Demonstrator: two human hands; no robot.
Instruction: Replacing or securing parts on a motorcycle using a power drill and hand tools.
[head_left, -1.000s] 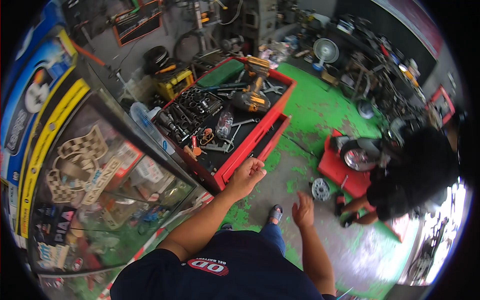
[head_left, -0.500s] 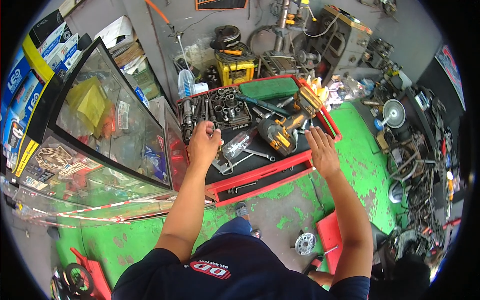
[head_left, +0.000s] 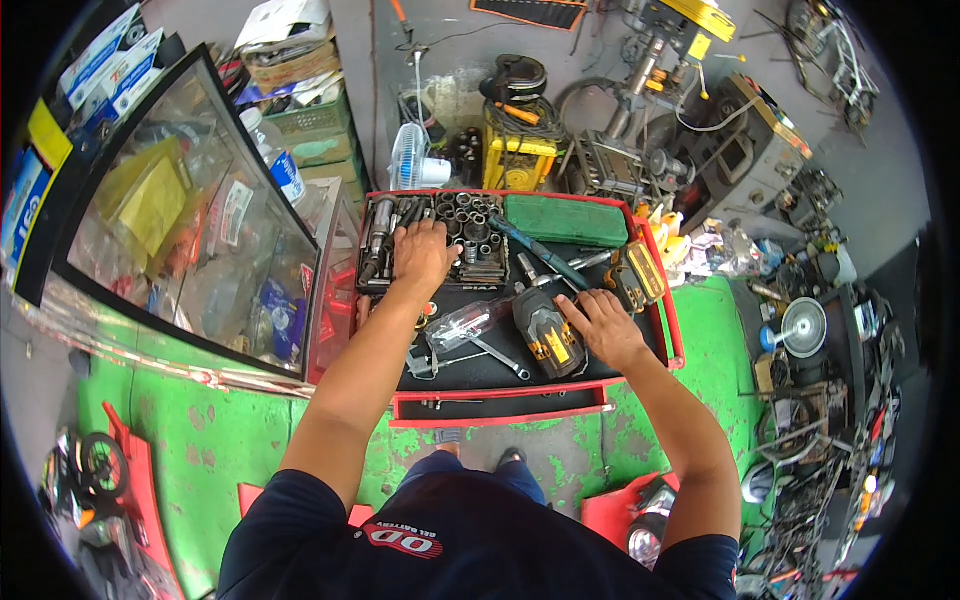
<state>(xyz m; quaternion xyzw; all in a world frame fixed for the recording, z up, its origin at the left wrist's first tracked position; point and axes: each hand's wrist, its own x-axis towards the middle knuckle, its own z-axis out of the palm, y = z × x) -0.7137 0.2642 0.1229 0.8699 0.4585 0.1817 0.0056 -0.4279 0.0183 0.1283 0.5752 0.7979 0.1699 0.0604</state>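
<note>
My left hand (head_left: 425, 255) rests over a black socket tray (head_left: 485, 265) at the left of the red tool cart (head_left: 676, 345), fingers slightly bent and apart among the sockets and tools. My right hand (head_left: 605, 325) has its fingers spread on the handle region of a black and yellow impact wrench (head_left: 550, 340), which lies beside a green case (head_left: 565, 222). Between the hands are a clear plastic item (head_left: 465, 323), a silver spanner (head_left: 500, 358) and a long blue-handled tool (head_left: 520, 240). Whether either hand grips anything underneath is hard to see; both look open.
A glass display case (head_left: 180, 230) borders the cart's left. Behind stand a small fan (head_left: 410, 160), a yellow container (head_left: 510, 158) and a drill press (head_left: 650, 70). Motorcycle parts (head_left: 810, 420) crowd the right. Red stands (head_left: 620, 505) sit on the floor near my feet.
My view has swung round to face the cart squarely. Both hands have reached forward onto its contents, the left onto the sockets, the right onto the impact wrench. The other person has left view.
</note>
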